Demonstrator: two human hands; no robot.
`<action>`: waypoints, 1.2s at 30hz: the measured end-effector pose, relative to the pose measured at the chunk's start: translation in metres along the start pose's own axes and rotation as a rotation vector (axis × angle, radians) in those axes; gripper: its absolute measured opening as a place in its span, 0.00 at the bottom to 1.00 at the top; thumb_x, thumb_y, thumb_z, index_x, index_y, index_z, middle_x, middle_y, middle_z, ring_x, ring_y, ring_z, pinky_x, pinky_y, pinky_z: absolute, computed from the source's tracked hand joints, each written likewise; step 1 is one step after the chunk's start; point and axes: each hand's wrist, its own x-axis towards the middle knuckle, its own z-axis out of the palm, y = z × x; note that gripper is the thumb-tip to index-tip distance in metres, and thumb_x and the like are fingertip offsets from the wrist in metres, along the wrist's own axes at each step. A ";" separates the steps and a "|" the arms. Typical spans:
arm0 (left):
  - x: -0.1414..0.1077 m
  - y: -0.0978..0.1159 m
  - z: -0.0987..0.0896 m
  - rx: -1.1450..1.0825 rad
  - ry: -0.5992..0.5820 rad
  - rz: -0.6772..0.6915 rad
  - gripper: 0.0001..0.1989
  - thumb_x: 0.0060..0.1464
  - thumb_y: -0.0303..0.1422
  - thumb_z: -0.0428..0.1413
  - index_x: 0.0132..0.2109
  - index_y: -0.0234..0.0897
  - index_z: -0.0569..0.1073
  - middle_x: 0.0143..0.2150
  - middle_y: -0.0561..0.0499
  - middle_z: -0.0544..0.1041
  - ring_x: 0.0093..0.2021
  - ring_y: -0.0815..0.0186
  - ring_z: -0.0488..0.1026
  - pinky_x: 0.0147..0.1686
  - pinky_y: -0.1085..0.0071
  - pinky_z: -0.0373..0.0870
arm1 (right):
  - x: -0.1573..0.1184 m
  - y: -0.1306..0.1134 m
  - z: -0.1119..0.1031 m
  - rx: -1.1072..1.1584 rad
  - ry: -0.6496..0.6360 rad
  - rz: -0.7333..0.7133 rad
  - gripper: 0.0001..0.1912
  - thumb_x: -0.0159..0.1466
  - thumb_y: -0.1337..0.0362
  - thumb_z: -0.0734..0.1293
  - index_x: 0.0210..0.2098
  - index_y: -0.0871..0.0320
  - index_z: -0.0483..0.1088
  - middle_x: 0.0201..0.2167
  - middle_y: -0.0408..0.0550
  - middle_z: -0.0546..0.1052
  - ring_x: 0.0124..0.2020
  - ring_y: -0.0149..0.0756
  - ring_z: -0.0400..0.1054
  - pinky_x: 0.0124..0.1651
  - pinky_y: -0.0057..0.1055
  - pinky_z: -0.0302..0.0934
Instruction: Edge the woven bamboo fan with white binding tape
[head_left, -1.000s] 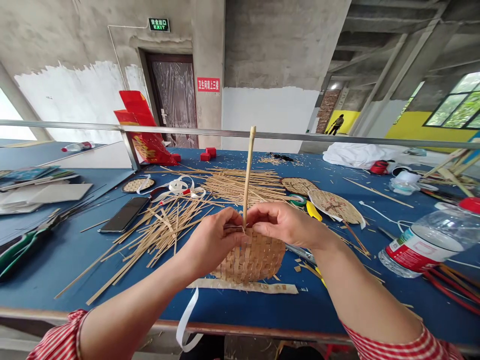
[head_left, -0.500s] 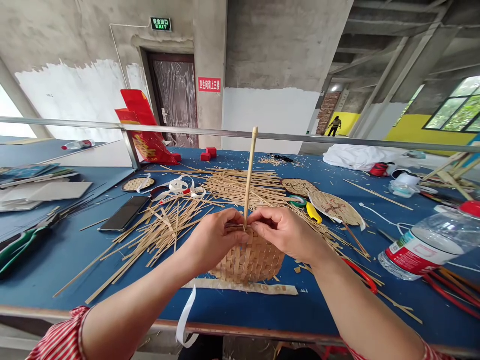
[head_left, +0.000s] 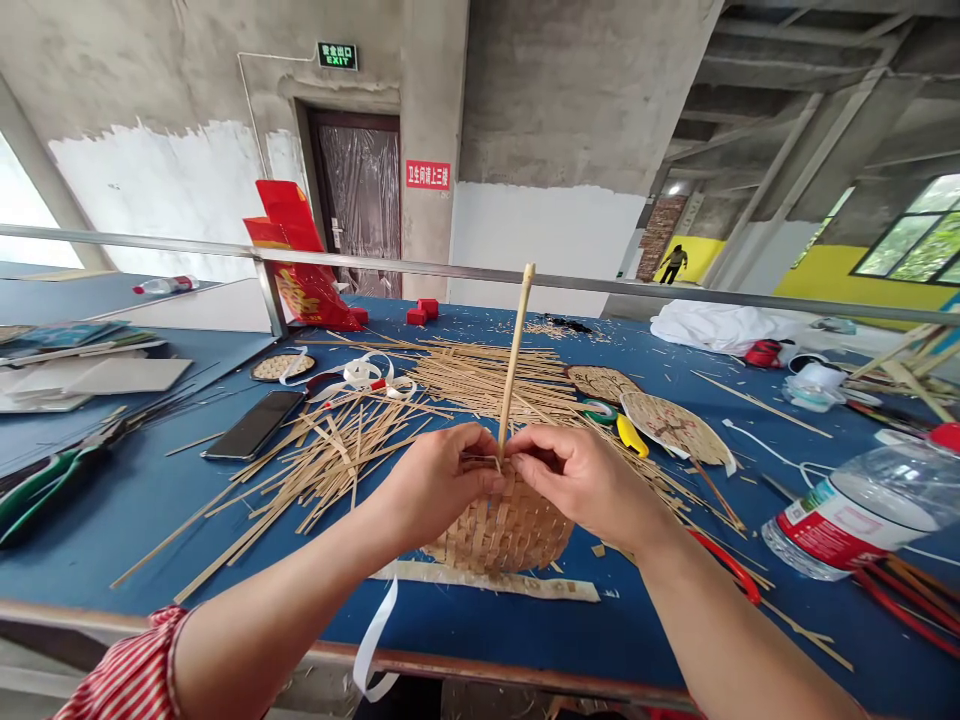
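Observation:
A woven bamboo basket (head_left: 499, 530) stands on the blue table just behind a flat pale strip (head_left: 510, 582). My left hand (head_left: 446, 480) pinches the basket's rim with thumb and fingertips. Right beside it, my right hand (head_left: 581, 480) is closed on the same rim, its fingertips almost meeting the left ones. Between the two hands a thin bamboo stick (head_left: 515, 360) rises from the rim, leaning slightly right at the top. The exact spot under my fingertips, where stick and rim meet, is mostly hidden.
Loose bamboo strips (head_left: 345, 450) cover the middle of the table. To the left are a phone (head_left: 255, 425) and green-handled pliers (head_left: 45, 490). Woven fans (head_left: 675, 430), yellow-handled scissors (head_left: 631, 437) and a large water bottle (head_left: 855, 515) are on the right. A metal rail (head_left: 465, 270) crosses behind.
The stick's top tilts further to the right than before. Both hands keep their pinch at the basket's rim, and the whole view has shifted slightly.

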 end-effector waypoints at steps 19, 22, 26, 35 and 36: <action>-0.003 0.002 -0.002 0.028 -0.026 0.005 0.02 0.44 0.30 0.53 0.28 0.36 0.67 0.23 0.59 0.68 0.26 0.73 0.63 0.25 0.78 0.56 | 0.002 -0.003 -0.008 -0.063 -0.127 -0.006 0.09 0.57 0.67 0.56 0.28 0.57 0.68 0.20 0.38 0.68 0.21 0.24 0.57 0.22 0.21 0.49; -0.003 0.002 -0.002 0.040 -0.033 0.017 0.02 0.44 0.30 0.53 0.28 0.36 0.68 0.23 0.59 0.68 0.25 0.73 0.62 0.24 0.78 0.56 | -0.002 -0.005 -0.005 -0.033 -0.109 0.011 0.07 0.56 0.67 0.58 0.28 0.57 0.67 0.20 0.38 0.67 0.20 0.23 0.56 0.21 0.20 0.49; -0.004 0.002 -0.002 0.065 -0.037 0.023 0.03 0.44 0.31 0.54 0.28 0.36 0.68 0.24 0.59 0.68 0.25 0.73 0.62 0.24 0.78 0.55 | -0.006 -0.007 -0.001 0.028 -0.098 0.039 0.05 0.56 0.67 0.59 0.28 0.57 0.66 0.21 0.38 0.68 0.22 0.24 0.58 0.23 0.20 0.52; -0.003 -0.001 -0.003 0.079 -0.023 0.039 0.03 0.45 0.31 0.54 0.28 0.37 0.69 0.24 0.59 0.69 0.26 0.73 0.63 0.25 0.77 0.56 | -0.007 0.000 0.007 0.075 -0.069 0.051 0.05 0.57 0.65 0.58 0.29 0.57 0.65 0.22 0.39 0.67 0.22 0.25 0.58 0.23 0.21 0.52; -0.003 -0.002 -0.002 0.085 -0.016 0.043 0.03 0.45 0.31 0.54 0.28 0.37 0.69 0.24 0.59 0.70 0.26 0.72 0.64 0.26 0.77 0.57 | -0.006 0.001 0.007 0.083 -0.066 0.053 0.05 0.57 0.65 0.59 0.30 0.57 0.65 0.22 0.39 0.67 0.22 0.25 0.58 0.23 0.21 0.53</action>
